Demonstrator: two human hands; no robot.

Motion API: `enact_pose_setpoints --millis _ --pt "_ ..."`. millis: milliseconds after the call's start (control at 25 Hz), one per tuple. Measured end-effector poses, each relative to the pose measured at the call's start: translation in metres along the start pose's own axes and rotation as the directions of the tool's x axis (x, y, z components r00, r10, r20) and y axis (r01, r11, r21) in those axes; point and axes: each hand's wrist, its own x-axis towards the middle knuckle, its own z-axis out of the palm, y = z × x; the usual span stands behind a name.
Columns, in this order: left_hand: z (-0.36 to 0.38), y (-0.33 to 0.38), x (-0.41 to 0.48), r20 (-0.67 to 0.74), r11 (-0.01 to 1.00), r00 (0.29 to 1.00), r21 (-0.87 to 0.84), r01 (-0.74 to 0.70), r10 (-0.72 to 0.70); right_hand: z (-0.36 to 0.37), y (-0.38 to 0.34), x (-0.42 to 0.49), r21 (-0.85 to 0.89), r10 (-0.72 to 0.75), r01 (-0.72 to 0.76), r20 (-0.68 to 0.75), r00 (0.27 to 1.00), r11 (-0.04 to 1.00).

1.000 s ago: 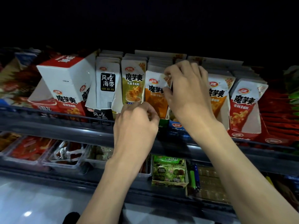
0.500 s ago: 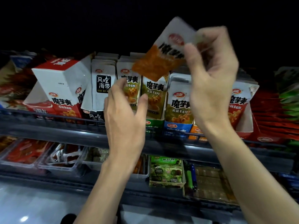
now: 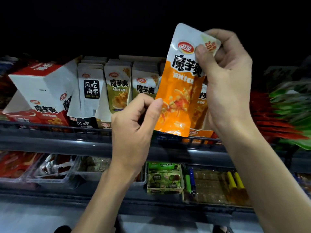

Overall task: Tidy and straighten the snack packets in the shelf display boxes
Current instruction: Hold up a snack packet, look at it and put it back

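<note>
At mid left, a white and red cardboard display box (image 3: 42, 91) leans tilted above the dark metal shelf rail (image 3: 67, 140). Right of it, white snack packets (image 3: 117, 88) stand upright in rows. At centre, the left hand (image 3: 134, 125), fingers curled, pinches the lower left edge of an orange and white foil snack packet (image 3: 178, 91) held up in front of the rows. The right hand (image 3: 228, 78), upper right, pinches its top right corner

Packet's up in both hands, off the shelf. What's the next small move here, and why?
Probably lower the orange-and-white snack packet upright into the orange cardboard display box below it. The right hand pinches its top corner and the left hand its lower edge, so it hangs clear of the shelf, and matching orange packets stand in that box.
</note>
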Motion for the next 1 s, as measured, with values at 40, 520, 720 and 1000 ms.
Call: enact_pose_setpoints --millis 40,520,720,1000 --pt "0.002 0.0 -0.001 0.028 1.0 1.0 -0.01 -0.003 0.003 -0.003 -0.002 -0.001 -0.016 0.008 -0.008 -0.004 1.0 1.0" --pt "0.033 -0.003 -0.007 0.136 0.989 0.989 0.128 -0.07 0.052 -0.047 -0.021 -0.003 -0.197 0.252 -0.259 -0.06 0.966 0.945" --pt "0.044 -0.013 -0.011 0.23 0.906 0.973 0.407 -0.119 0.025 -0.07 -0.012 0.006 -0.183 -0.059 0.012 -0.254 0.965 0.983" --pt "0.056 -0.019 -0.014 0.291 0.769 0.957 0.614 -0.177 -0.013 -0.076 0.023 -0.009 -0.264 -0.132 0.075 -0.205 0.97 0.962"
